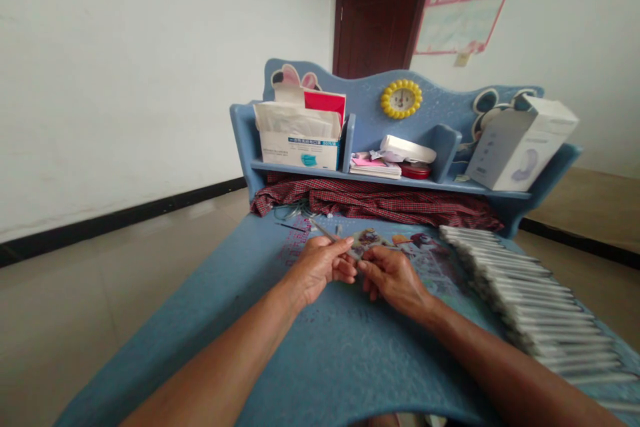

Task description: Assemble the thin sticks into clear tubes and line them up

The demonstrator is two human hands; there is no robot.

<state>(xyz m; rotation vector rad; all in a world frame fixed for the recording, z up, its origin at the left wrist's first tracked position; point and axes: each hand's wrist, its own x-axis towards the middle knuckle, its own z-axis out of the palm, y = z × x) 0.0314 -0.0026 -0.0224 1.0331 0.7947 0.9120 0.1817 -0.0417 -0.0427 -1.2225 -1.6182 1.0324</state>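
Over the middle of the blue desk [280,353], my two hands meet on one thin, pale, pen-like stick [324,229]. My left hand [323,265] pinches it between thumb and fingers, and its far end points up and left. Close beside it, my right hand [393,278] has its thumb and forefinger closed on the near end. The fingers cover that end, so its shape is hidden. To the right lies a long row of similar slim, whitish sticks [545,307] with dark tips, packed side by side.
A blue shelf [310,170] at the back carries a face-mask box [275,147], papers, a red round tin [416,171] and a tilted white carton [520,140]. Below it lies checked red cloth [380,200]. A thin dark stick [291,227] and thin cords lie near the back left.
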